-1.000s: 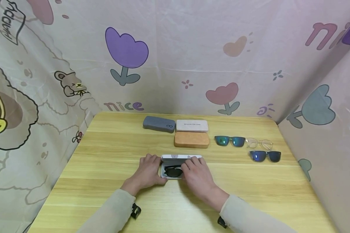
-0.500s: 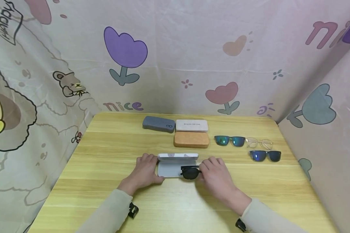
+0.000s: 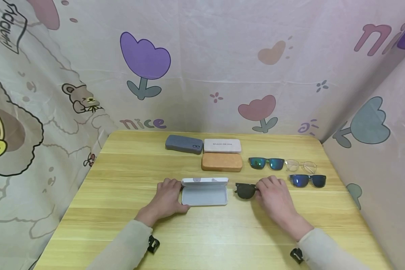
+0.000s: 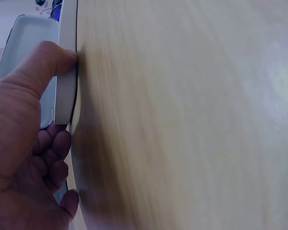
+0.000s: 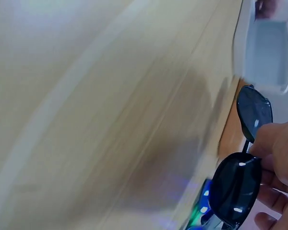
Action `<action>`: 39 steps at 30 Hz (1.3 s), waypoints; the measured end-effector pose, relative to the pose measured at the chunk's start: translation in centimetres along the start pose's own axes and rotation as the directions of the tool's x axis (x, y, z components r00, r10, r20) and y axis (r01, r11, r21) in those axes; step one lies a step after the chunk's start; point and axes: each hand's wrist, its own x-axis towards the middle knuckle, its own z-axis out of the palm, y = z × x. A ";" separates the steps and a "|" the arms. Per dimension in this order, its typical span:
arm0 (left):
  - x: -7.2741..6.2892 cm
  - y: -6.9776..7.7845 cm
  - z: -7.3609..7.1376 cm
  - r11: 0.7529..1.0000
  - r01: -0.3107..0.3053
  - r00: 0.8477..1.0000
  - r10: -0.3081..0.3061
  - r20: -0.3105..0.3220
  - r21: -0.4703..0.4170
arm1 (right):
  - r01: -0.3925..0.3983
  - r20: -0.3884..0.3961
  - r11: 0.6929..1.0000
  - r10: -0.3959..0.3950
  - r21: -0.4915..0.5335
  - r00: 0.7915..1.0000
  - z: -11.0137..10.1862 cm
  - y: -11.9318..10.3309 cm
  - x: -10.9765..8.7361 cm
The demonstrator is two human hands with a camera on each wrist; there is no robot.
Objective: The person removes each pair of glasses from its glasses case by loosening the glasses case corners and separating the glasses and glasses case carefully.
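Note:
My left hand [image 3: 165, 197] grips the left end of an opened glasses case [image 3: 205, 196], with the thumb at its front wall and the fingers curled at its side. The case has a pale grey inside and a white patterned lid that stands raised at the back; nothing lies in it. To the right of the case my right hand [image 3: 276, 197] pinches folded black sunglasses [image 3: 245, 191] above the table. In the right wrist view, thumb and fingers hold the sunglasses [image 5: 236, 184] near the bridge, and a shadow falls on the wood below.
Behind stand a blue-grey case [image 3: 183, 144], a white case [image 3: 222, 145] and a tan case [image 3: 221, 162]. On the right lie green-blue mirrored sunglasses [image 3: 276, 164], thin-framed clear glasses [image 3: 309, 167] and blue-lensed sunglasses [image 3: 300, 180]. A printed curtain [image 3: 202, 48] borders the wooden table [image 3: 121, 165].
My right hand has lifted the black sunglasses out of the opened case and carried them to the right. The left hand still holds the case, which slid slightly left.

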 end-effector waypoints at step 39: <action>0.1 -0.3 0.2 1.000 0.001 1.000 -0.001 0.007 0.016 | -0.167 0.137 0.982 0.178 -0.089 0.974 1.8 6.3 0.9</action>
